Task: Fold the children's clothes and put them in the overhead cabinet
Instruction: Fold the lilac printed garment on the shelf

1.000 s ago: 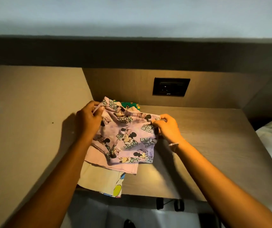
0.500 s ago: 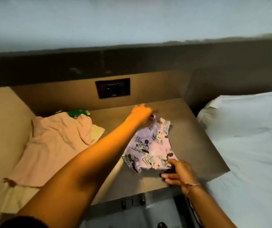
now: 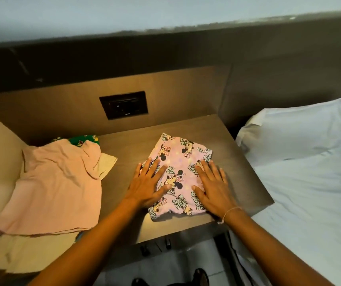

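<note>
The person is working on the folding step: both hands are lying flat on the printed garment, which is resting on the desk toward its right side, near the front edge and close to the bed. The left hand is pressing on the left border of the garment with straight, spread fingers, and the right hand is doing the same on the right border; neither hand is gripping anything. To my judgement they are flattening the cloth, so the fold is probably starting or half done. The garment is lying with its long axis going from the front edge of the desk toward the back panel with the socket plate, a little skewed, and I cannot tell which end is the waist. The next move is probably calling for one hand to be holding the cloth down while the other is lifting an edge and bringing it over. The pink garment, lying on a cream one at the left with a green piece behind, is waiting unfolded. The overhead cabinet is not showing in this view.
</note>
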The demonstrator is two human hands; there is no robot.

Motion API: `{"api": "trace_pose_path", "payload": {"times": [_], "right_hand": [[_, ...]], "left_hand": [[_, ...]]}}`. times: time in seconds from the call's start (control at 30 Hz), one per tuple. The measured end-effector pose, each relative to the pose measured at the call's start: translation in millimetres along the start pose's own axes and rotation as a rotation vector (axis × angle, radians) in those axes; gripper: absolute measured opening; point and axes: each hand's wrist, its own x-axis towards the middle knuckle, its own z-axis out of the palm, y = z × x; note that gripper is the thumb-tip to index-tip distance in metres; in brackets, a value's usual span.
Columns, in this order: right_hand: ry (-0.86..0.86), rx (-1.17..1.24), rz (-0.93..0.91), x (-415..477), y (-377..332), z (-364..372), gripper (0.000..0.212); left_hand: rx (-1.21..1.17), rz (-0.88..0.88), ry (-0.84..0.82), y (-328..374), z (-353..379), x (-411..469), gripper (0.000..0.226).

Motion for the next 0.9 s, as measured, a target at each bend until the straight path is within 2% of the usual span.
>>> {"api": "trace_pose_path", "payload": {"times": [0.1, 0.27, 0.37, 0.43, 0.5, 0.6, 0.77, 0.83, 0.9], "right_hand": [[-0.162, -0.146, -0.056, 17, 12, 5, 0.071], [-0.229, -0.174, -0.048, 19, 12, -1, 0.077], [-0.133, -0.056, -0.104, -4, 12, -11, 0.073], [-0.019, 0.025, -0.213, -28, 19, -16, 0.057], [0.048, 0.017, -0.304, -49, 29, -14, 0.043], [0.079, -0.006, -0.309, -65, 37, -4, 0.039], [0.225, 0.026, -0.25, -68, 29, 11, 0.029], [0.25, 0.064, -0.246, -72, 21, 8, 0.025], [0.264, 0.117, -0.245, -81, 13, 1, 0.024]], "left_hand": [[0.035, 0.01, -0.006, -8, 3, -4, 0.089], [0.058, 0.071, -0.056, -14, -8, -1, 0.097], [-0.046, 0.106, 0.059, -8, -23, -20, 0.095], [-0.101, 0.187, 0.129, -6, -30, -49, 0.075], [-0.089, 0.252, 0.107, -8, -27, -76, 0.054], [-0.143, 0.212, 0.045, -12, -16, -97, 0.038], [-0.181, 0.22, 0.153, -9, -13, -102, 0.023], [-0.271, 0.155, 0.166, -6, -16, -108, 0.025], [-0.458, 0.035, 0.17, -3, -26, -116, 0.025]]}}
